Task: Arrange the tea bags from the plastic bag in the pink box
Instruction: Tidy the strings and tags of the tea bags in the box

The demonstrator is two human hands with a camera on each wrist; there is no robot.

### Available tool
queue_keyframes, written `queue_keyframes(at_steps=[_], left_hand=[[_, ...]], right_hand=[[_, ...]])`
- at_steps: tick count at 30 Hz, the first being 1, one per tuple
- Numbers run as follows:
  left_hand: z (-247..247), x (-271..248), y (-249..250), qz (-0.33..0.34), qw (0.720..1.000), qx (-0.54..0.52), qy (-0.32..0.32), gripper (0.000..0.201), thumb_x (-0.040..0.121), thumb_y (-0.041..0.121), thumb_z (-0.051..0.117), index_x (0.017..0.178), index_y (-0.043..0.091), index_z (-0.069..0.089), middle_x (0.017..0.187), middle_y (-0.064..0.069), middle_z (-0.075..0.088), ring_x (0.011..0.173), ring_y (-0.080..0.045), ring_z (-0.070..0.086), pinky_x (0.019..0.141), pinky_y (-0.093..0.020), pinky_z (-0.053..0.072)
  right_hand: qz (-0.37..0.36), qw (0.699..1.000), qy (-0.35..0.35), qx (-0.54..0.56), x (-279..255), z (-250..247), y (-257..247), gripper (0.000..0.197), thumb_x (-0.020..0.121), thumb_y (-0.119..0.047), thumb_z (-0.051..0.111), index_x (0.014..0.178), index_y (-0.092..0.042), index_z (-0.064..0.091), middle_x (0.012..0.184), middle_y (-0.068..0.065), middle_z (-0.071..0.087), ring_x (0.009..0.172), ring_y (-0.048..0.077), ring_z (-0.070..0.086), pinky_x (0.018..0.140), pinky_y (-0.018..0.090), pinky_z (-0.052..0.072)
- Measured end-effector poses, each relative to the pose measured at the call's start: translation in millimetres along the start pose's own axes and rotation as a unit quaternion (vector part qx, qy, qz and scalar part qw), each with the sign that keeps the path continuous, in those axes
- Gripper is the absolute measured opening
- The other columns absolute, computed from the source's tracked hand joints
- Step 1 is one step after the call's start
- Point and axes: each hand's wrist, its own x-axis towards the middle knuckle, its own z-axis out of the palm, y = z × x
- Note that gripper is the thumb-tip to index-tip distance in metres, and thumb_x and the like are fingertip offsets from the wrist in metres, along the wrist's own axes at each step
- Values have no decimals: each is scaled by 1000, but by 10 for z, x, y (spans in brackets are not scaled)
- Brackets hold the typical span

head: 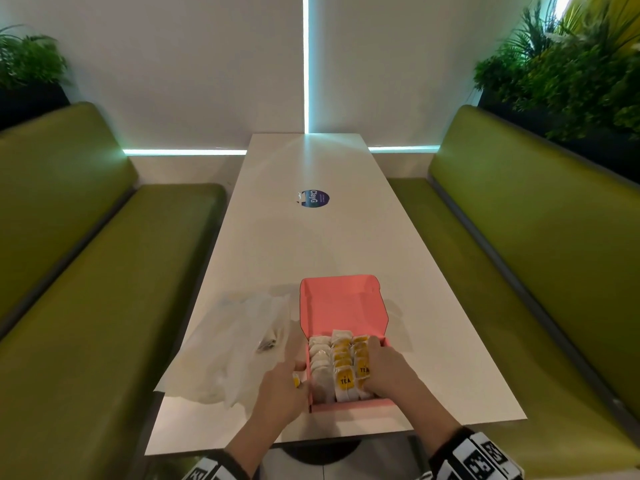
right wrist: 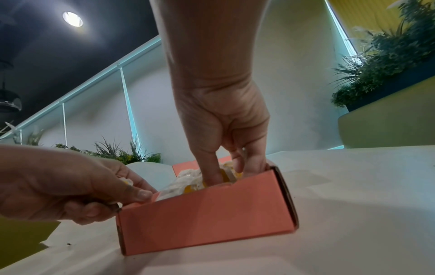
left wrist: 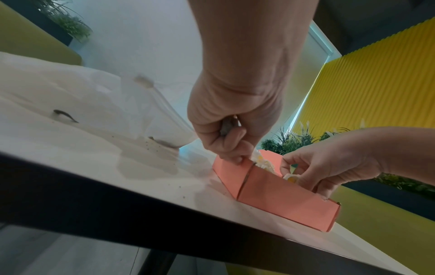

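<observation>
The pink box (head: pixel 343 303) stands open near the table's front edge, its lid tilted back. Three rows of tea bags (head: pixel 341 368) with yellow tags stand in it. My right hand (head: pixel 370 362) reaches down into the right row; thumb and fingers (right wrist: pixel 250 163) pinch tea bags there. My left hand (head: pixel 298 379) sits against the box's left wall (left wrist: pixel 282 201), fingers curled round a tea bag (right wrist: pixel 126 181). The clear plastic bag (head: pixel 235 341) lies crumpled on the table left of the box. Its contents are unclear.
The long white table (head: pixel 311 244) runs away from me, with a round blue sticker (head: pixel 313 198) at mid-length. Green benches (head: pixel 86 271) flank both sides. Dark crumbs (left wrist: pixel 150 147) are scattered on the table by the bag.
</observation>
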Motion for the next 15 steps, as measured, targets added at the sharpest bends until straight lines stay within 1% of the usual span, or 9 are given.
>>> queue_keyframes(at_steps=[1, 2, 4, 5, 6, 8, 11, 13, 15], left_hand=[[3, 1, -3, -2, 1000, -4, 0, 28, 90, 24, 59, 118, 19, 58, 101, 6, 56, 76, -17, 60, 71, -23, 51], [6, -1, -2, -4, 1000, -7, -1, 28, 90, 23, 59, 118, 18, 59, 99, 6, 55, 80, -19, 62, 71, -25, 52], [11, 0, -4, -2, 1000, -12, -2, 28, 89, 23, 60, 117, 18, 59, 101, 5, 57, 82, -19, 63, 73, -27, 54], [12, 1, -6, -1, 1000, -13, 0, 28, 90, 23, 59, 118, 18, 59, 103, 4, 58, 80, -18, 62, 73, -26, 53], [10, -1, -7, -2, 1000, -10, 1, 29, 90, 23, 59, 118, 18, 58, 104, 4, 58, 79, -17, 61, 73, -26, 53], [11, 5, -8, -2, 1000, -7, 3, 29, 90, 23, 59, 119, 19, 58, 105, 5, 57, 80, -16, 60, 73, -24, 53], [17, 8, -11, 5, 1000, -14, 4, 29, 90, 24, 60, 118, 18, 59, 99, 6, 54, 76, -13, 57, 71, -23, 53], [14, 8, -17, 5, 1000, -18, 5, 28, 89, 24, 60, 117, 18, 59, 97, 7, 52, 75, -13, 56, 71, -23, 52], [18, 16, -30, 3, 1000, -21, 4, 28, 89, 23, 60, 116, 18, 60, 96, 7, 53, 74, -14, 56, 71, -24, 52]], right_hand=[[5, 1000, 5, -3, 15, 32, -1, 62, 86, -14, 54, 139, -3, 24, 123, 13, 53, 108, 26, 58, 83, 31, 48], [9, 1000, 10, -3, 29, 62, 2, 57, 85, -15, 54, 137, -4, 32, 121, 11, 55, 107, 26, 59, 83, 30, 49], [18, 1000, 15, -8, 27, 69, -8, 39, 88, -13, 47, 127, -8, 48, 120, 9, 57, 107, 25, 60, 85, 30, 49], [25, 999, 19, -5, 22, 59, -10, 35, 89, -12, 44, 122, -9, 52, 121, 8, 57, 107, 25, 60, 86, 30, 49], [30, 999, 27, 7, 22, 57, -10, 33, 90, -11, 42, 121, -9, 52, 122, 9, 55, 108, 26, 59, 86, 31, 48], [33, 997, 54, 37, 20, 66, -4, 34, 92, -12, 39, 125, -8, 43, 123, 10, 52, 109, 28, 57, 86, 34, 46], [30, 995, 77, 51, -7, 59, -11, 33, 93, -10, 37, 126, -7, 34, 121, 12, 51, 106, 30, 57, 83, 35, 45], [34, 995, 72, 55, 12, 70, -16, 31, 94, -10, 34, 125, -7, 37, 120, 12, 52, 106, 30, 57, 84, 35, 45], [47, 996, 50, 52, 31, 59, -25, 32, 95, -12, 34, 123, -6, 46, 121, 11, 54, 106, 29, 58, 86, 33, 46]])
